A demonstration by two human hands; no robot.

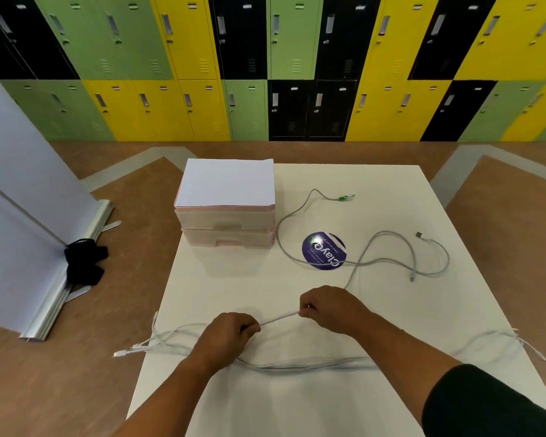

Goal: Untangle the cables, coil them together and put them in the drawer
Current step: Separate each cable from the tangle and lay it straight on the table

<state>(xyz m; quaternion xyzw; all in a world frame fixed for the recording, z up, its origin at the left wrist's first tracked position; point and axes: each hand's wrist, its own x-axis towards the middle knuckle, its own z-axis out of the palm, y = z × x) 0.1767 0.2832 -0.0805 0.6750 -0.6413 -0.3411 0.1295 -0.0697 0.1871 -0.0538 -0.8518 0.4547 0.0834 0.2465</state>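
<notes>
So, left hand (230, 337): pinching one white cable (278, 318), fingers (250, 328) curling round it
Right hand (331, 307): pinching the same cable, stretching it straight between the two
Other cables (297, 364): lying bunched along the near edge of the table (234, 285) (ends hanging off both sides)
Grey cable (277, 231): snaking beside the drawer unit (226, 219), crossing a purple sticker (323, 247)

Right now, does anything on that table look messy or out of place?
Only untidiness. A white cable bundle lies along the near side of the table, ends hanging over both side edges. A grey cable with a green plug sprawls onto the purple sticker. The left hand and right hand pinch one white strand. Nothing looks broken.
</notes>
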